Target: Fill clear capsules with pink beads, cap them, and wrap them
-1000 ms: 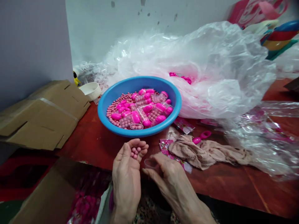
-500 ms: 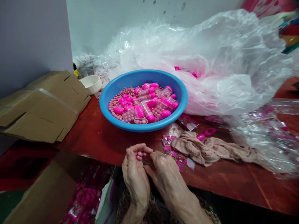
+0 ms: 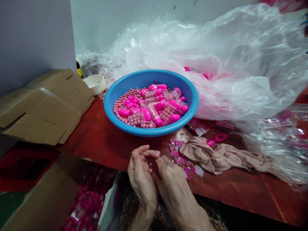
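Observation:
My left hand [image 3: 143, 175] is cupped at the table's front edge, with a few small pink balls [image 3: 150, 168] in the palm. Pressed against it is my right hand [image 3: 172, 176], its fingers closed and curled down; whatever they grip is hidden behind the knuckles. Beyond both hands stands a blue basin [image 3: 151, 131] with loose pink balls [image 3: 133, 94] in it. On top of them lie several clear tubes with bright pink caps, filled with pink balls [image 3: 168, 110]. Small pink printed packets [image 3: 176, 150] lie just right of my right hand.
A crumpled tan cloth [image 3: 204, 154] and a pink plastic piece [image 3: 216, 140] lie to the right. Large clear plastic bags [image 3: 228, 64] fill the back. Flattened cardboard [image 3: 45, 109] and a white bowl [image 3: 95, 84] are at left. Below sits a box of pink items [image 3: 86, 205].
Fewer pink balls show in my left palm, and those visible sit lower, closer to my right fingers. The whole view has shifted slightly, with the basin a little further right.

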A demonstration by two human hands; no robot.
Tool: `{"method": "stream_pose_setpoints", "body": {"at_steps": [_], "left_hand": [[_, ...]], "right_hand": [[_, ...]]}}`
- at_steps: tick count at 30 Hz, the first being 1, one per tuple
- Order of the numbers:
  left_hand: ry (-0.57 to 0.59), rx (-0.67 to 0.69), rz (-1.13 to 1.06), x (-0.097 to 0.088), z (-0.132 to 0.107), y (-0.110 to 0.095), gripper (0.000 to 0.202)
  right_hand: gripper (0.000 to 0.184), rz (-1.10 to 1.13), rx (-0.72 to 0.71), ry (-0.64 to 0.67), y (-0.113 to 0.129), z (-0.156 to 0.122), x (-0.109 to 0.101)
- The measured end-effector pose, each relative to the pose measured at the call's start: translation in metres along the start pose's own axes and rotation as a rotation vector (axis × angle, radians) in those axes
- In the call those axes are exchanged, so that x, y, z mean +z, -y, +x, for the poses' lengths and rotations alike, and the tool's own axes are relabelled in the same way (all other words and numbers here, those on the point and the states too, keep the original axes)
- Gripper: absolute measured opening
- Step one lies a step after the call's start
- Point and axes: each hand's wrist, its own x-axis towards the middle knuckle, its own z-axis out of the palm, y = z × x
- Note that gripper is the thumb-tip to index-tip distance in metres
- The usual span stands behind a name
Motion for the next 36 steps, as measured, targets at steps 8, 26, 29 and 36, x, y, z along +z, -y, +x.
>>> {"method": "stream_pose_setpoints", "body": {"at_steps": [8,26,29,36], "left_hand": [[-0.021,-0.067,0.082,-0.002,0.003,-0.009,0.038],[0.024,-0.184,0.023,-0.010,0.017,-0.023,0.026],[0.034,-0.170,-0.064,-0.010,0.022,-0.015,0.024],[0.038,-0.078,-0.085,-0.021,0.037,0.006,0.021]], "right_hand": [[0.026,-0.016,-0.041,0.103,0.008,-0.004,-0.003],[0.033,-0.258,-0.150,-0.065,0.025,-0.005,0.022],[0.030,-0.183,-0.115,-0.067,0.021,-0.002,0.019],[0.007,0.103,0.045,-0.148,0.001,0.011,-0.013]]}}
